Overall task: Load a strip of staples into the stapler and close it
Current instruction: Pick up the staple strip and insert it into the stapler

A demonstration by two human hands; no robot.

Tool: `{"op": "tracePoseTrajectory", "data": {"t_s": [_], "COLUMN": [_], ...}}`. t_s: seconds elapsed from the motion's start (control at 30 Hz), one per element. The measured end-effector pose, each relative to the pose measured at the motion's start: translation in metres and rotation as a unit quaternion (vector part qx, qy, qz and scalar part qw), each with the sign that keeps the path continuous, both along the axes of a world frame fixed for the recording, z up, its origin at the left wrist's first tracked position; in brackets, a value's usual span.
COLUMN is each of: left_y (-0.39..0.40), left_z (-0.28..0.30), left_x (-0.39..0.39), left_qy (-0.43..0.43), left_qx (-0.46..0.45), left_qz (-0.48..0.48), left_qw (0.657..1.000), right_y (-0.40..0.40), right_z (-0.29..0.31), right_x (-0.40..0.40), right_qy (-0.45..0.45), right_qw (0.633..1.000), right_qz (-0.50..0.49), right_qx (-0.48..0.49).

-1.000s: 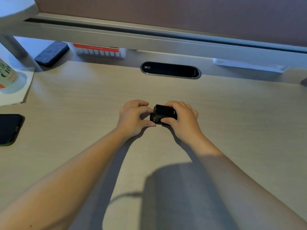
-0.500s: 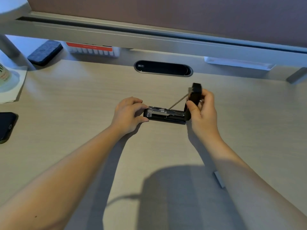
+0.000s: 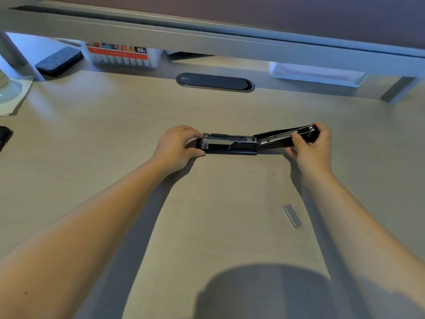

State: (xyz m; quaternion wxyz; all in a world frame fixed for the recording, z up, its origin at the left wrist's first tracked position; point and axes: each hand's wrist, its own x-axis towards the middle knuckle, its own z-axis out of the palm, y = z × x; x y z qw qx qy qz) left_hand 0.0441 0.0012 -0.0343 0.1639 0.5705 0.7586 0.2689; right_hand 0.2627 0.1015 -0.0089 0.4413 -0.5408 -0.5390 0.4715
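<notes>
A black stapler (image 3: 232,146) lies on the wooden desk, swung wide open. Its base with the metal staple channel (image 3: 220,141) rests flat at the left. The top cover (image 3: 280,138) is folded out to the right, almost flat, inner side up. My left hand (image 3: 177,147) pinches the front end of the base. My right hand (image 3: 310,146) grips the far end of the cover. A short silver strip of staples (image 3: 291,215) lies loose on the desk, nearer to me, just left of my right forearm.
A desk shelf (image 3: 207,42) spans the back, with a marker box (image 3: 119,54), a dark eraser (image 3: 59,62) and a white tray (image 3: 317,74) beneath it. A cable grommet (image 3: 215,82) sits behind the stapler. Papers (image 3: 13,97) and a dark phone (image 3: 4,137) lie at the left edge.
The stapler went from closed between both hands to fully open. My right hand swung the cover up and then out to the right, down near the desk. The staple strip came into view.
</notes>
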Motion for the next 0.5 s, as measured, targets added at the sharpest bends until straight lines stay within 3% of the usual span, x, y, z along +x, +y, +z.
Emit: {"op": "tracePoseTrajectory", "data": {"t_s": [0.13, 0.5], "left_y": [-0.007, -0.045], "left_z": [0.000, -0.006], "left_x": [0.014, 0.050], "left_qy": [0.012, -0.002], "left_qx": [0.005, 0.042], "left_qz": [-0.003, 0.012], "left_qw": [1.000, 0.999], "right_y": [-0.008, -0.086], "right_z": [-0.011, -0.019], "right_x": [0.015, 0.079], "right_qy": [0.006, -0.207], "right_qw": [1.000, 0.974], "right_qz": [-0.023, 0.066], "right_qx": [0.006, 0.069]}}
